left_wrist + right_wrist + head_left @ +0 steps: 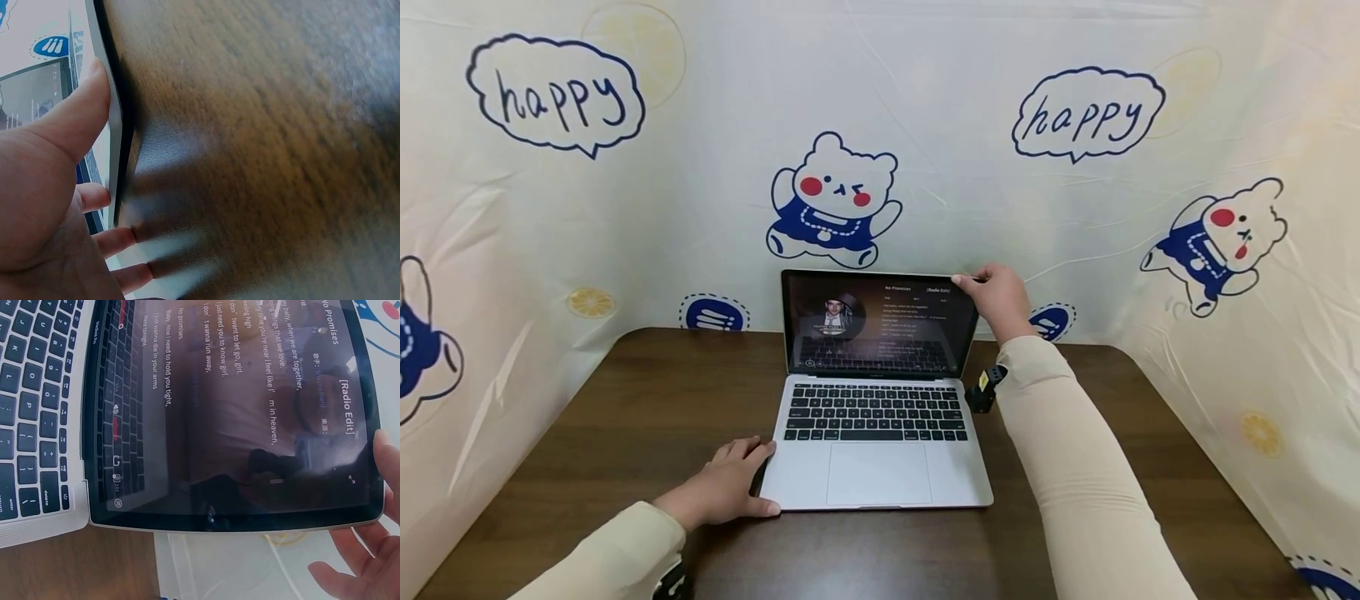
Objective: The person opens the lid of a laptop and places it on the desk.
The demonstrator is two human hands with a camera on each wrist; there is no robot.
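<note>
An open silver laptop point(805, 475) with black keys stands on the table, its lid raised. Song lyrics and a picture of a person in a hat show on the screen point(917, 321); the right wrist view has the lyrics close up. My right hand point(1006, 304) pinches the lid's top right corner, thumb on the front rim and the other fingers behind it. At the base's front left corner, my left hand point(718, 487) rests with the fingers spread. Its thumb point(87, 103) and one finger touch the base edge, while other fingers reach down to the tabletop.
The brown wooden table point(625, 400) extends to both sides of the laptop. A pale curtain point(962, 208) printed with bears and "happy" bubbles hangs close behind the lid and along both sides. A small black wrist camera point(981, 396) sits beside the laptop's right edge.
</note>
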